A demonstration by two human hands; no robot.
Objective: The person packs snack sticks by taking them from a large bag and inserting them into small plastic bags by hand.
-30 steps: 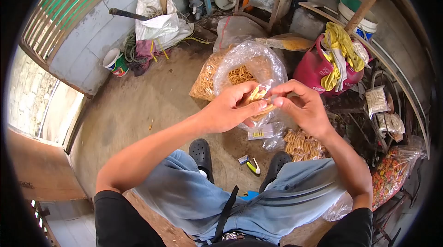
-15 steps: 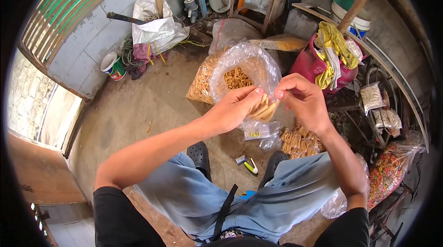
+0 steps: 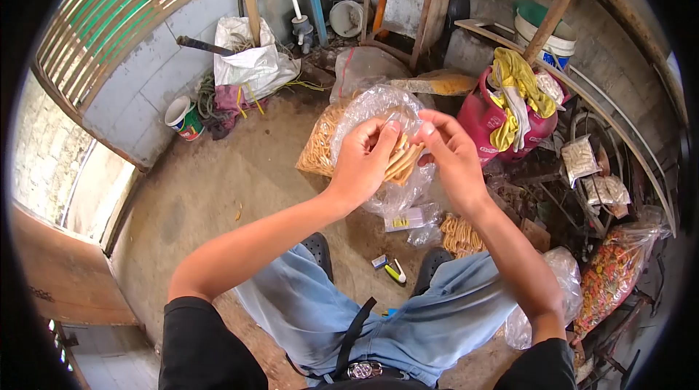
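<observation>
A small clear plastic bag of pale stick snacks [image 3: 400, 162] is held up in front of my chest. My left hand [image 3: 362, 160] wraps around its left side, thumb pressed near the top. With thumb and fingers pinched together, my right hand [image 3: 457, 164] grips the bag's upper right edge; the plastic there is hard to make out. Just behind the hands stands a large open plastic bag [image 3: 368, 104], its mouth partly covered by them. Stick snacks fill a large bag [image 3: 317, 144] at its left. More sticks lie in a pile [image 3: 460, 235] below my right wrist.
A labelled pack of plastic [image 3: 405, 219] lies below the hands. Between my shoes are a small blue box [image 3: 380, 262] and a green-and-white tool [image 3: 395, 271]. A magenta container [image 3: 477, 117] with yellow cloth stands right. A bag of colourful snacks [image 3: 615, 270] leans farther right.
The camera view has shifted a little. Both hands have moved slightly left with the small bag, and the right hand's fingers have changed position at its edge. My right forearm now covers part of the pile.
</observation>
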